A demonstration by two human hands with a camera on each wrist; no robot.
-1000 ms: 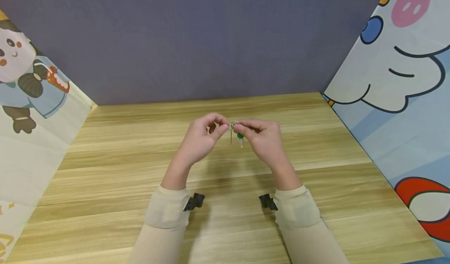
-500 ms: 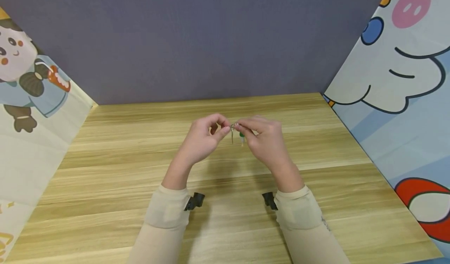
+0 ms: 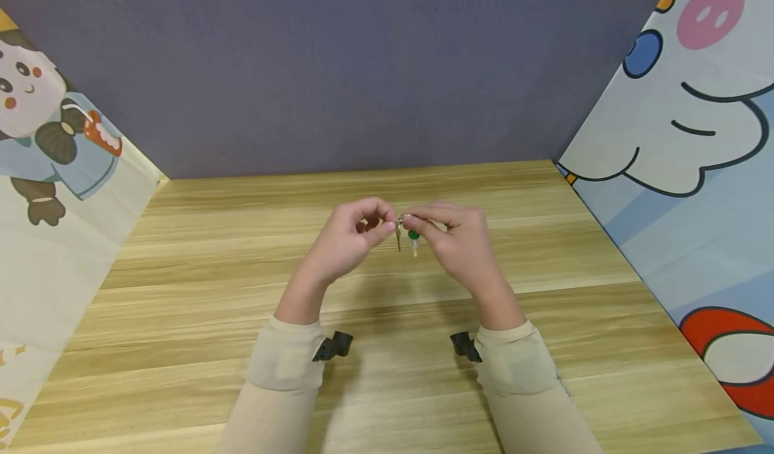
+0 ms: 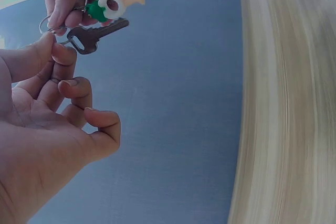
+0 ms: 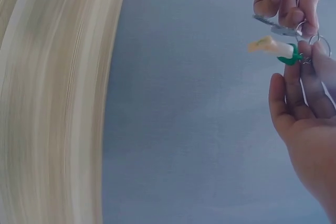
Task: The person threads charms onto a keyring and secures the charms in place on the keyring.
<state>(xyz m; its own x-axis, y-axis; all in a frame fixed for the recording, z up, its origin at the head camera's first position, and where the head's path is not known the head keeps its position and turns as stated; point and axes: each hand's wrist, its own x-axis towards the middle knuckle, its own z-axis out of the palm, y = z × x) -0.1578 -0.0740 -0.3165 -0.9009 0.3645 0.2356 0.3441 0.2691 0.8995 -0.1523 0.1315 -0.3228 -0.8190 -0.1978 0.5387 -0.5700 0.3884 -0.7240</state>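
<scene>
My left hand (image 3: 347, 239) and right hand (image 3: 461, 242) meet above the table, thumbs and forefingers almost touching. Between the left thumb and forefinger I pinch a thin wire ring carrying a metal key (image 4: 90, 39), which hangs below the fingertips in the head view. The right thumb and forefinger pinch a round key ring (image 4: 41, 23). From it dangles a small charm (image 5: 287, 52) in green, white and peach. The two rings appear to cross at the fingertips; whether they are linked is hard to tell, as the fingers cover part of them.
A wood-grain table (image 3: 242, 387) lies under both hands. Behind it rises a plain grey-blue panel (image 3: 363, 71). Cartoon-printed panels stand at the left (image 3: 36, 273) and right (image 3: 677, 252). Each sleeve bears a black wrist mount (image 3: 465, 346).
Both hands stay together with only slight finger shifts. The left fingertips have dropped a little and the key has turned slightly; the charm swings below the right hand.
</scene>
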